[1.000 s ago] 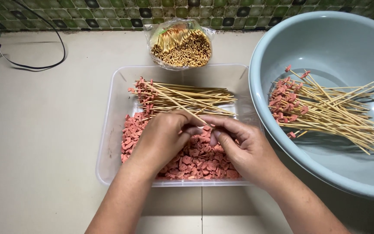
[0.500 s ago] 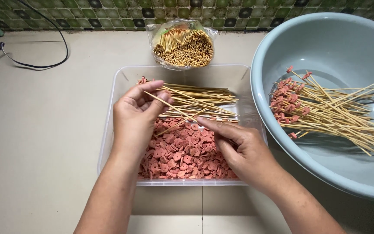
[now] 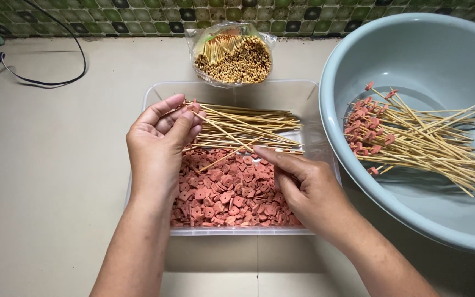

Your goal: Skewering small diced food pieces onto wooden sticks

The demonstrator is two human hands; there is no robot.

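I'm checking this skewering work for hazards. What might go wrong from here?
1. The skewer held in the left hand points toward the right hand; its tip might prick a finger.
2. The right hand, pressing in the meat pieces, might nudge the loose skewer pile into them.

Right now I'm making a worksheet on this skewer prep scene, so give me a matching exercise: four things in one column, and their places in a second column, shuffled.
Things:
1. bag of bare sticks
2. pink meat pieces
3. finished skewers
4. black cable

Places:
A. in the grey-blue basin
B. loose in the near part of the clear tray
C. on the counter, far left
D. behind the tray, by the tiled wall

Pairs: 1-D, 2-B, 3-A, 4-C
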